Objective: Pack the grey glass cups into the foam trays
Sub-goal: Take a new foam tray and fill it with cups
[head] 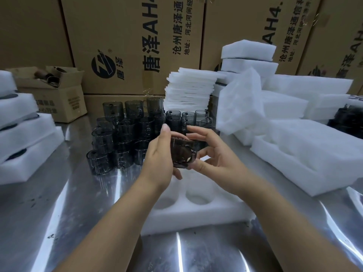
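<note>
Both hands on one cup point(181, 152), held in the air above the tray point(196, 215) on the table point(59, 213). Left hand point(162, 156) wraps the cup's left side, thumb up. Right hand point(214, 160) grips the right side at the handle, fingers curled over the rim. Cup tilted, not touching the tray. Stacked cups point(121, 138) just behind; foam sheets point(190, 89) and cartons point(127, 46) further back.

Bare forearms point(110, 222); left grip point(161, 154) and right grip point(214, 156) with short nails.
</note>
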